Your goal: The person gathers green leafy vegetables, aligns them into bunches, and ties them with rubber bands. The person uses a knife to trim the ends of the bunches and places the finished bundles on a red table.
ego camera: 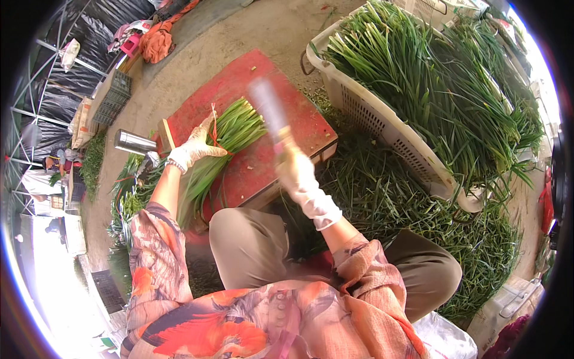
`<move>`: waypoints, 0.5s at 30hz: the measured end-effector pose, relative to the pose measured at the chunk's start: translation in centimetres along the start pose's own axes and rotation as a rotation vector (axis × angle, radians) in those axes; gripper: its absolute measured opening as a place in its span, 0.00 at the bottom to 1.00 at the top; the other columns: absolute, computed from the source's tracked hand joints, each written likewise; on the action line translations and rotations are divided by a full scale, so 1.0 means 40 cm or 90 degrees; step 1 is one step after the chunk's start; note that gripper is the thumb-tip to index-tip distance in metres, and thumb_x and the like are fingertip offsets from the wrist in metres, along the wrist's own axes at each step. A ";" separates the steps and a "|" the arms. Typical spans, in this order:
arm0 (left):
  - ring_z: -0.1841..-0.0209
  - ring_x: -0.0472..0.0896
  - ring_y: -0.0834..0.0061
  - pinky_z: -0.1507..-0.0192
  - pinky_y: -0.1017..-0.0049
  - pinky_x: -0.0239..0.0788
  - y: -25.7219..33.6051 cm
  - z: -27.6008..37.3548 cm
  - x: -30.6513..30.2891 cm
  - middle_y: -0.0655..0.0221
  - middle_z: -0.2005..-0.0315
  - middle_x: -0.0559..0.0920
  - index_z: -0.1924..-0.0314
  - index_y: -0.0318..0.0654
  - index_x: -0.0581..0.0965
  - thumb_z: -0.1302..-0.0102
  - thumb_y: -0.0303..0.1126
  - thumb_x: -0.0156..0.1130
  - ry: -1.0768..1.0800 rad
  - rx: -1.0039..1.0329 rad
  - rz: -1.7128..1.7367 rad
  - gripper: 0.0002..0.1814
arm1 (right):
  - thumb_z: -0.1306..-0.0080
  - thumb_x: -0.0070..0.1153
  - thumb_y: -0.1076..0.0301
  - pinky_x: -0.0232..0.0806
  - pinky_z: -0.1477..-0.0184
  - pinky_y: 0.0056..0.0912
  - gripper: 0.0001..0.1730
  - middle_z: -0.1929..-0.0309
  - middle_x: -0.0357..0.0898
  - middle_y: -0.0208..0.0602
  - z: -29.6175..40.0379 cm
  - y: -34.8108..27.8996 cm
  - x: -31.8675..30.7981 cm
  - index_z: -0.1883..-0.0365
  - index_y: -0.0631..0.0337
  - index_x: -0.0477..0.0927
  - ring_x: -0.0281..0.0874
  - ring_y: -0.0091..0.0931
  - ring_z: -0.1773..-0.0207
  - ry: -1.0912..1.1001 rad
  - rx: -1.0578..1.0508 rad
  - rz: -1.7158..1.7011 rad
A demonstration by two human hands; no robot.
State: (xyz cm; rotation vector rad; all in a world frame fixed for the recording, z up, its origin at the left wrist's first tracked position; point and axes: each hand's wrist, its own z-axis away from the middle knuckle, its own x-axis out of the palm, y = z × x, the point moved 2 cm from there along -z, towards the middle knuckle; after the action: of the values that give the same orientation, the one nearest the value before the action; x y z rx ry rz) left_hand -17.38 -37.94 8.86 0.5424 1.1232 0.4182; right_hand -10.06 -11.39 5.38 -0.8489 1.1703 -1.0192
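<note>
On a low red board (287, 116) lies a bundle of long green leafy stalks (240, 121), which look like Chinese chives, with an orange-red tie around it. My gloved left hand (197, 146) holds the bundle near the tie, its thumb spread across the stalks. My gloved right hand (293, 168) grips a knife (269, 103) by its handle. The blade is blurred and stands beside the bundle's cut ends, over the board. Small cut bits are scattered on the red surface. A shiny metal cylinder (134, 142) is left of my left hand, by the board's edge.
At the upper right stands a white plastic crate (381, 123) heaped with green stalks. Loose leaves (403, 215) cover the ground below it and right of my knees. More bundles (130, 204) lie at my left. Dark crates (114, 96) and orange cloth (155, 42) are farther off.
</note>
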 end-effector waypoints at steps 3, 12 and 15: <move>0.29 0.43 0.61 0.31 0.63 0.35 0.021 0.015 0.003 0.58 0.33 0.53 0.30 0.49 0.46 0.66 0.45 0.77 0.020 -0.063 -0.152 0.65 | 0.36 0.46 0.69 0.68 0.55 0.35 0.27 0.62 0.78 0.45 -0.011 0.024 0.013 0.37 0.50 0.63 0.77 0.37 0.60 -0.058 -0.043 0.023; 0.33 0.54 0.54 0.32 0.62 0.42 0.052 0.027 0.016 0.52 0.37 0.61 0.30 0.45 0.43 0.66 0.45 0.77 0.049 -0.015 -0.218 0.67 | 0.34 0.45 0.66 0.68 0.60 0.35 0.22 0.65 0.78 0.48 -0.044 0.022 -0.011 0.41 0.52 0.68 0.78 0.37 0.61 -0.026 -0.056 0.088; 0.33 0.57 0.58 0.32 0.65 0.45 0.076 0.046 0.027 0.53 0.36 0.59 0.31 0.40 0.43 0.67 0.45 0.78 0.094 -0.025 -0.227 0.68 | 0.33 0.46 0.64 0.69 0.65 0.35 0.21 0.67 0.79 0.42 -0.041 0.026 -0.049 0.41 0.53 0.69 0.78 0.34 0.68 0.176 -0.070 -0.027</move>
State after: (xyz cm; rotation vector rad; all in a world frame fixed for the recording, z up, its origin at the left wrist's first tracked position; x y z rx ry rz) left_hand -15.39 -35.27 10.52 0.2711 1.3223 0.1713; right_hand -11.61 -9.22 4.73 -0.8391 1.4582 -1.1417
